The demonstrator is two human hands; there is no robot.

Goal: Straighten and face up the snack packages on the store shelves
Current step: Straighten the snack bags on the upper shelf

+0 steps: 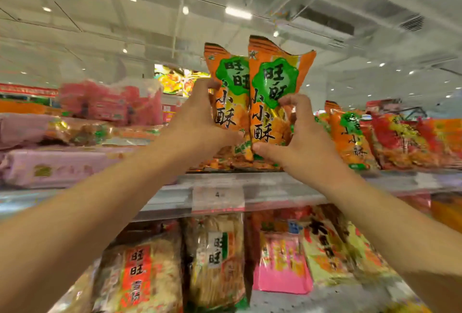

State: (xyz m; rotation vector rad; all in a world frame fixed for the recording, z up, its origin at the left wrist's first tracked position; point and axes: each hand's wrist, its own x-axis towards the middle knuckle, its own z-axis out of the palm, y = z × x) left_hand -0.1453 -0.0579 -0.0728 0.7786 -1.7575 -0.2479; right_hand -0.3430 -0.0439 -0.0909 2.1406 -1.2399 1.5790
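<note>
Two orange snack bags with green labels stand upright side by side on the top shelf (275,187), fronts facing me. My left hand (197,118) grips the left bag (228,93) from its left side, fingers curled over its edge. My right hand (295,137) grips the right bag (275,80), thumb at its lower front and fingers round its right edge. The two bags touch along their inner edges.
More orange bags (350,137) and red bags (405,137) stand to the right on the same shelf. Pink and purple packs (62,165) lie stacked at the left. A price tag (217,197) hangs on the shelf rail. Below it, rice cracker bags (215,257) fill the lower shelf.
</note>
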